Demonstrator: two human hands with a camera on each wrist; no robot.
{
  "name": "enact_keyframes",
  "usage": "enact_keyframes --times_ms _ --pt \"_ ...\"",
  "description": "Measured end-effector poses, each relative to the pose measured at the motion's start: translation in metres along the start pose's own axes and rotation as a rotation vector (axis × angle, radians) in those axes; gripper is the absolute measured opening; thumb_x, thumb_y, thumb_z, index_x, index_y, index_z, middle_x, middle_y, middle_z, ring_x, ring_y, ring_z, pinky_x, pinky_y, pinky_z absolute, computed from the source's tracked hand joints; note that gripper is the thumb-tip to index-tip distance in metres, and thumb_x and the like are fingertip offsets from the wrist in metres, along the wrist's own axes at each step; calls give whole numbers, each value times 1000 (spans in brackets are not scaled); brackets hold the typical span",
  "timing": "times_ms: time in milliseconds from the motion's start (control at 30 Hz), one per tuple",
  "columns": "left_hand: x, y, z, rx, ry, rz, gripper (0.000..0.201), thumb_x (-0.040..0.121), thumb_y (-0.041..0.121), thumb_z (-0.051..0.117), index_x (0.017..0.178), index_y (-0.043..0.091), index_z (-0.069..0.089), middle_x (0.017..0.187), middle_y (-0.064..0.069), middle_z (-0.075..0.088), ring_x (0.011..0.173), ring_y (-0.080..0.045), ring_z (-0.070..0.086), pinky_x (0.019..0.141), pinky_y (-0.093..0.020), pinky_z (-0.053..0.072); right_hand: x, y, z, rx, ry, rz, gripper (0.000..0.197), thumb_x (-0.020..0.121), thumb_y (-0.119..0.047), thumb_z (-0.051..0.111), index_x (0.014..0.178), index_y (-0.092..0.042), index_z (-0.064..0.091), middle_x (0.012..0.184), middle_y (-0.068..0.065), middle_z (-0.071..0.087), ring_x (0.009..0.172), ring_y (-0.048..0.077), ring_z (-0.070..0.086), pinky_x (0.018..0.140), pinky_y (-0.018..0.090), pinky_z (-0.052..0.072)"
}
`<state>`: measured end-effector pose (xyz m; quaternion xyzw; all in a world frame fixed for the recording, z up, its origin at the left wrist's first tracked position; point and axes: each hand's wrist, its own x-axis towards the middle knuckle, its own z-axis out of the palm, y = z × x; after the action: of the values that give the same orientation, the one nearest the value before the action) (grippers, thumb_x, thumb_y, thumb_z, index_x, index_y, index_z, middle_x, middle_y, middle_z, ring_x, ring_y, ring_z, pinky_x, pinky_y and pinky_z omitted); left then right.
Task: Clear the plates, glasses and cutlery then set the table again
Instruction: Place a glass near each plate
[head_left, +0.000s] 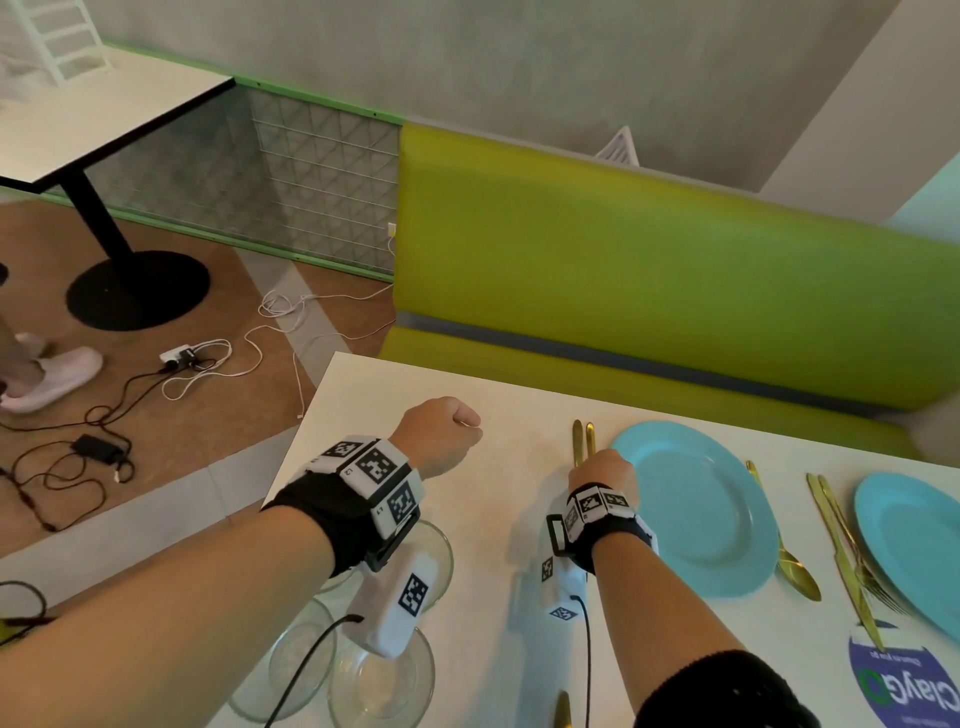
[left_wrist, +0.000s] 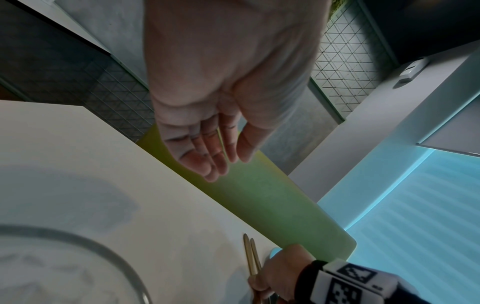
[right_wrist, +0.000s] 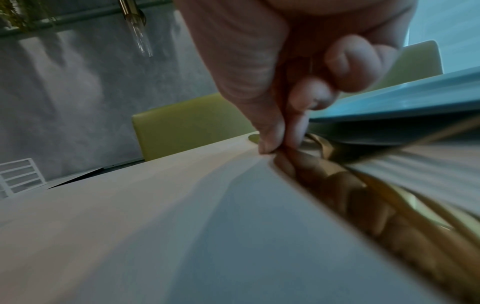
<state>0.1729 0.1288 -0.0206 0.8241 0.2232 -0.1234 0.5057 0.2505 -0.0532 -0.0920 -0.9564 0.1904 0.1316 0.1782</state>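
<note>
Two gold cutlery pieces (head_left: 583, 441) lie side by side on the white table (head_left: 395, 395), just left of the near blue plate (head_left: 691, 509), handles pointing toward the green bench (head_left: 649, 270). Right hand (head_left: 605, 470) is down on them; the right wrist view shows thumb and fingertips (right_wrist: 270, 142) pinching the gold metal right at the tabletop, other fingers curled in. Left hand (head_left: 441, 434) hangs above bare table, holding nothing, fingers loosely relaxed in the left wrist view, though it looks fist-like from the head camera. Clear glass bowls (head_left: 311, 654) sit stacked or overlapping under the left forearm at the near table edge; exact count hard to tell. A gold spoon (head_left: 784, 545) lies right of the near plate, then a knife and fork (head_left: 847, 551) beside a second blue plate (head_left: 919, 551).

Step looks like either lifting the pair or lining it up by the plate; cannot tell which half of the task this is. Whichever it is, pinch both pieces together so neither slides off, since thin polished metal lying flat is slippery and hard to get under. Rolling a fingertip under one edge first should help. Keep the knuckles off the plate rim, which is touching or nearly touching the hand. If placing, leave them parallel, ends level, close to but not under the plate. Keep the left forearm up off the glass below it
</note>
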Motion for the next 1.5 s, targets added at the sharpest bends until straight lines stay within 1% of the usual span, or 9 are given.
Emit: enact_keyframes --times_ms 267,433,533,633,800,1033,1167,1300,1500 --pt "-16 2 -3 -33 19 15 15 93 20 53 106 17 60 115 -7 62 110 -26 59 90 -34 49 -6 2 -4 -27 3 -50 17 91 -13 55 101 -2 64 106 15 68 99 31 67 76 34 54" --pt "-42 1 -4 -148 28 50 8 93 16 53 99 18 57 96 0 59 74 -11 59 63 -21 46 -29 0 -24 -38 -19 -127 24 89 -23 60 102 -3 66 105 13 69 98 28 66 70 28 48" --pt "-64 -6 -2 -188 42 81 8 92 15 54 99 18 58 94 1 60 69 -7 58 60 -18 46 -57 10 -31 -60 -41 -229 26 89 -25 56 103 -9 71 103 8 70 98 25 65 76 27 51" --pt "-89 -19 2 -176 91 131 12 92 18 55 103 18 59 97 1 62 80 -13 62 72 -22 47 -95 28 -30 6 -93 -338 23 88 -26 60 106 -16 71 109 4 70 104 21 62 88 27 49" --pt "-136 -55 -11 -105 373 165 30 90 9 53 120 9 55 113 -5 60 103 -20 55 84 -24 38 -167 63 -11 52 -268 -325 40 82 -27 70 121 -19 61 106 -1 66 100 12 60 94 22 46" --pt "-164 -122 -46 -135 588 -45 45 83 -14 44 128 -4 47 132 -22 48 123 -34 44 98 -38 37 -235 83 27 45 -432 -336 78 75 -29 78 141 -24 37 129 1 57 119 17 54 99 25 43" --pt "-156 -176 -51 -48 363 -193 54 84 -11 49 136 -2 39 140 -21 43 129 -35 42 107 -41 36 -251 79 45 105 -416 -388 93 68 -30 82 144 -26 29 132 0 52 121 18 50 101 30 42" --pt "-154 -203 -35 -61 43 -165 85 74 -7 65 147 10 24 146 -15 38 133 -31 40 104 -45 43 -256 72 61 228 -353 -397 101 59 -34 87 142 -27 31 133 -2 50 118 20 52 101 33 45" --pt "-156 -202 -16 -50 62 -53 107 54 15 90 143 13 32 141 -8 46 132 -25 44 107 -34 39 -257 64 73 383 -266 -383 100 54 -34 89 137 -28 34 130 0 53 118 19 51 97 27 45"
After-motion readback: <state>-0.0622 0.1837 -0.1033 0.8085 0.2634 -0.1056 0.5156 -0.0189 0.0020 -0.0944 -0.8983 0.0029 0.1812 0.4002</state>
